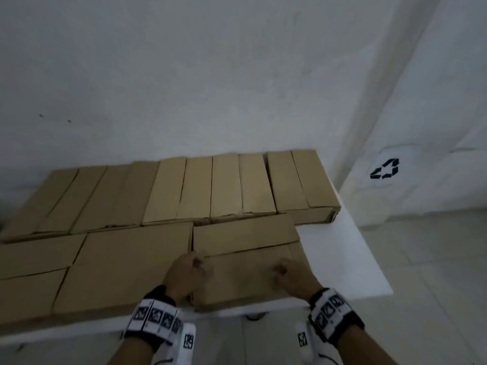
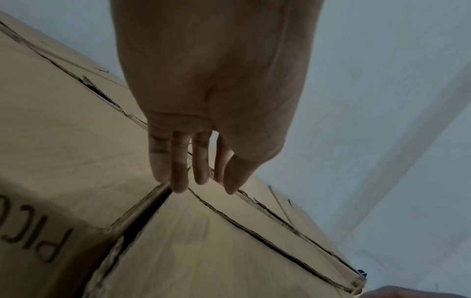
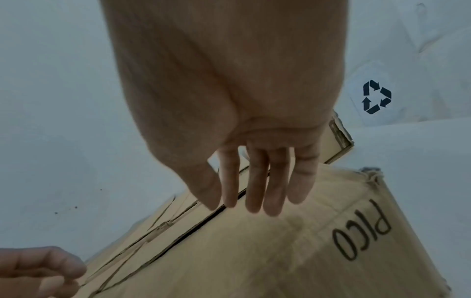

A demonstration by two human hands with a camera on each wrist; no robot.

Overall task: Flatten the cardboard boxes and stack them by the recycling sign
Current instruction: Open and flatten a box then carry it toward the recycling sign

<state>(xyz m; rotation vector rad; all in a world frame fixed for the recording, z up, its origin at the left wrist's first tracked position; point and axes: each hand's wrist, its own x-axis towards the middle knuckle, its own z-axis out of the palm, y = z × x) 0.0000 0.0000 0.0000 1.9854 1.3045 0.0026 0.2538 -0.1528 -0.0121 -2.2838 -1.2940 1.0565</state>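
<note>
Several closed brown cardboard boxes cover a white table point(image 1: 342, 259). Both my hands hover over the near right box point(image 1: 245, 233), marked "PICO" on its lid point(image 3: 254, 262). My left hand point(image 1: 187, 272) is at that box's left edge, fingers point(image 2: 178, 177) relaxed just above the gap beside the neighbouring box point(image 2: 63, 151). My right hand point(image 1: 290, 275) is over the lid's right half, fingers point(image 3: 254, 197) hanging straight near the flap seam. Neither hand holds anything. A black recycling sign point(image 1: 384, 168) is on the wall to the right, low down.
A back row of boxes point(image 1: 184, 191) stands against the white wall. Two more boxes point(image 1: 118, 267) lie at the near left. A strip of bare tabletop remains right of the near box. Pale tiled floor point(image 1: 434, 285) lies below the sign.
</note>
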